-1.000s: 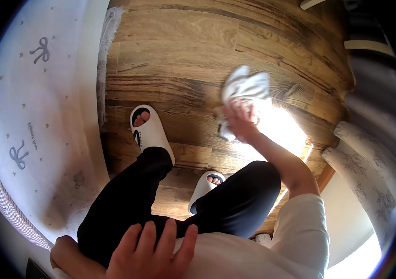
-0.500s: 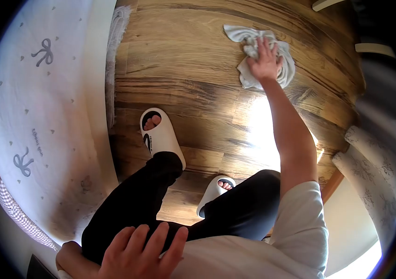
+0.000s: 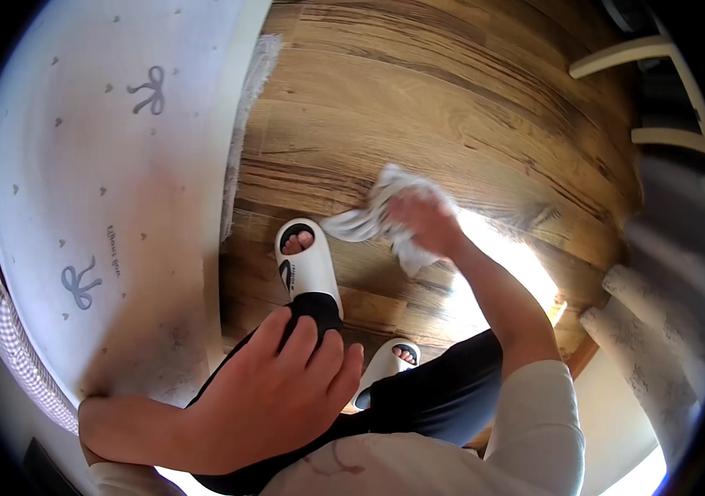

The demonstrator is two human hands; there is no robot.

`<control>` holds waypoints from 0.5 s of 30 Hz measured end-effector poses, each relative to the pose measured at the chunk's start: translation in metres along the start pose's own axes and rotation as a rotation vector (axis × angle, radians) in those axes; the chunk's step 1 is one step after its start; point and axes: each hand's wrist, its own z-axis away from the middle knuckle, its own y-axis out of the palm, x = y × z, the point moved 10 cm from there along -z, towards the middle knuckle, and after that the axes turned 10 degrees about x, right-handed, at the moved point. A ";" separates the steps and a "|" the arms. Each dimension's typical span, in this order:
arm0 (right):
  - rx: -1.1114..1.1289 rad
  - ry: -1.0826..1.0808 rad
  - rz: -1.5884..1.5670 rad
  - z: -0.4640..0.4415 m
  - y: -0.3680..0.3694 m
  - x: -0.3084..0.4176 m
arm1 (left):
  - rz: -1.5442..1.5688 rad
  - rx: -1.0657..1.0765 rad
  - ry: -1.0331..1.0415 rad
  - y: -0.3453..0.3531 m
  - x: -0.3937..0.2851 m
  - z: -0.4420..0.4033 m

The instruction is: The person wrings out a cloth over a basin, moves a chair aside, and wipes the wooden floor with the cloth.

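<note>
White cloth (image 3: 379,202) has swung back near my slipper (image 3: 314,271), reaching closer floor (image 3: 418,99); right fingers (image 3: 408,208) atop, grip unclear; left fingers (image 3: 299,341) spread, empty.

Floor (image 3: 451,107): brown wood-grain planks across the middle of the frame.
Pale cover (image 3: 112,190): spread down the left side, printed with grey bows and small hearts.
Gingham fabric (image 3: 28,364): along the cover's lower-left edge.
Shaggy fringe (image 3: 255,103): beside the cover, upper left of centre.
Sunlight patch (image 3: 513,264): glaring white, right of centre.
Folded fabric (image 3: 650,351): faintly patterned, lower right.
Pale bars (image 3: 627,55): upper right.
</note>
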 end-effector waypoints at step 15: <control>-0.028 0.162 0.017 -0.123 -0.090 0.023 | -0.057 0.153 -0.025 0.059 0.020 0.020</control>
